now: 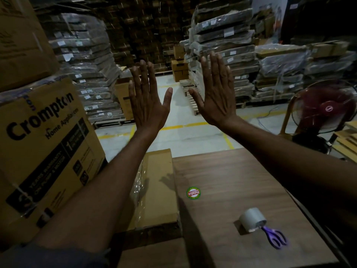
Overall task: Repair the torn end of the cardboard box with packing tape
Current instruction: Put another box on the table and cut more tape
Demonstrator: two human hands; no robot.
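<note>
both hands are lifted in the air with backs to the camera, the left hand (pixel 146 101) and right hand (pixel 216 95) side by side and apart, all 10 fingers (pixel 144 74) straight and spread, holding nothing. the cardboard box (pixel 158 182) lies flat well below the left fingers, along the left side of the table (pixel 241 171), with a shiny strip running down its length. its near end looks ragged, though the light is too dim to be sure that is the tear. the tape roll (pixel 251 219) sits far below the right fingers, touching the purple scissors (pixel 276 237).

risks, as i judge them:
1. the roll stands on its curved side near the scissors; a careless reach from the right fingers could set it rolling toward the table edge.
2. in this gloom the free end of clear tape will likely be hard to find, and it may fold onto itself.
3. the box is light and unpinned, so pulling tape across it with only 1 hand could drag it or widen the tear.
</note>
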